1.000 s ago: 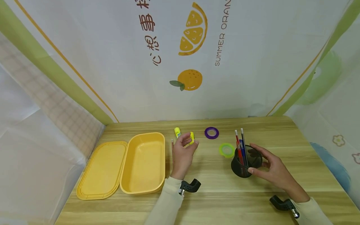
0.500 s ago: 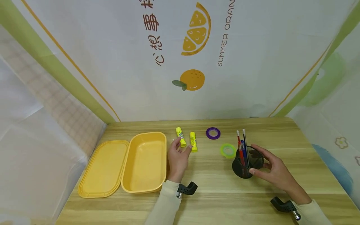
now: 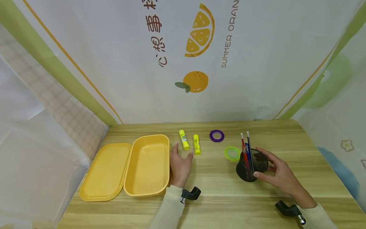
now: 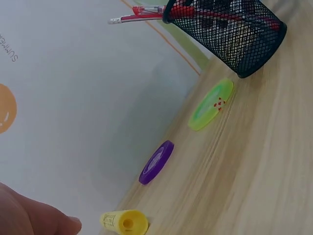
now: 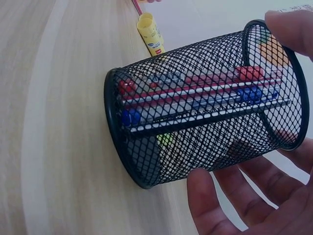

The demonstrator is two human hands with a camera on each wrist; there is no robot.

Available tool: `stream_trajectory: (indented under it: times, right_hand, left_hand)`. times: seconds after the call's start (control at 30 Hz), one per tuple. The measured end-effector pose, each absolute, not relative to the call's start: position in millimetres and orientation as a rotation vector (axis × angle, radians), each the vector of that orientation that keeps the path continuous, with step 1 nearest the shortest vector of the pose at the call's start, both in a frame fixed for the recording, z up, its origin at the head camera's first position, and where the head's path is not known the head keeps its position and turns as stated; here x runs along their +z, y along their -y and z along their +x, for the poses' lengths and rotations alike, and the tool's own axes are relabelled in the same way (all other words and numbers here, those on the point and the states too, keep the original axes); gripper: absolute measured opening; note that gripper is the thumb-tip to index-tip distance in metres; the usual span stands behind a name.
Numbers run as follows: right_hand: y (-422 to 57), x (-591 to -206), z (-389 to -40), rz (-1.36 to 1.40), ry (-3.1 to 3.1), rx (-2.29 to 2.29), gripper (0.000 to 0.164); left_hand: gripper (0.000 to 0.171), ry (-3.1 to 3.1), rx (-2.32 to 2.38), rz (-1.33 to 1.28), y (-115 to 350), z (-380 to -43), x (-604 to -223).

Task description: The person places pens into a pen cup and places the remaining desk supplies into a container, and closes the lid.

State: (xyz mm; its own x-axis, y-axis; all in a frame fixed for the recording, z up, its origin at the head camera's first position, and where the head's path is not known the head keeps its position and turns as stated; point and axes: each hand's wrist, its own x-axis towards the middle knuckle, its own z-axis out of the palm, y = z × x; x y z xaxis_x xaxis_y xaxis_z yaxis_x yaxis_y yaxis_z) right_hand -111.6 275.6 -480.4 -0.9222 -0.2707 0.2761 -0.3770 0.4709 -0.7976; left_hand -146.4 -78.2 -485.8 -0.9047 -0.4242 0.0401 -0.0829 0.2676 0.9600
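Observation:
My right hand (image 3: 278, 175) grips a black mesh pen cup (image 3: 246, 173) at its rim, thumb in front and fingers behind. Inside stand a red pen (image 3: 245, 156), a blue pen (image 3: 248, 154) and two pencils; their white-tipped ends rise above the rim. My left hand (image 3: 180, 167) is low beside the yellow box, thumb and fingers spread apart. Just beyond its fingertips lie two yellow glue sticks (image 3: 184, 140). In the right wrist view, a reddish pencil (image 5: 137, 7) shows close to the left fingertips; most of it is hidden in the head view.
A yellow box (image 3: 147, 168), bare inside, stands left of the left hand, with its lid (image 3: 105, 171) flat on its far side. A purple tape roll (image 3: 216, 135) and a green tape roll (image 3: 232, 153) lie between the glue sticks and the cup. Fabric hangs behind the wooden table (image 3: 217, 203).
From above the glue sticks, my left hand has come down and back toward the box, uncovering both sticks and covering the pencil. The right hand keeps its grip on the cup.

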Motion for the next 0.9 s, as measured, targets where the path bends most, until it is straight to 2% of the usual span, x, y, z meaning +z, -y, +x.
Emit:
stream_trajectory:
  times: [0.27, 0.57, 0.73, 0.9]
  right_hand:
    - [-274.8, -479.7, -111.4, 0.572, 2.592, 1.454, 0.086]
    - [-274.6, -480.0, -111.3, 0.559, 2.602, 1.444, 0.086]
    - [-273.7, -479.6, -111.1, 0.556, 2.6, 1.447, 0.086]
    - [-273.4, -479.7, -110.9, 0.555, 2.602, 1.444, 0.087]
  left_hand:
    - [0.071, 2.353, -1.622, 0.493, 80.2, -149.0, -493.6]
    - [0.058, 2.417, -1.577, 0.417, 85.0, -151.2, -494.5]
    - [0.045, 2.448, -1.545, 0.371, 88.0, -153.6, -495.6]
    - [0.046, 2.485, -1.487, 0.37, 88.7, -155.2, -497.1]
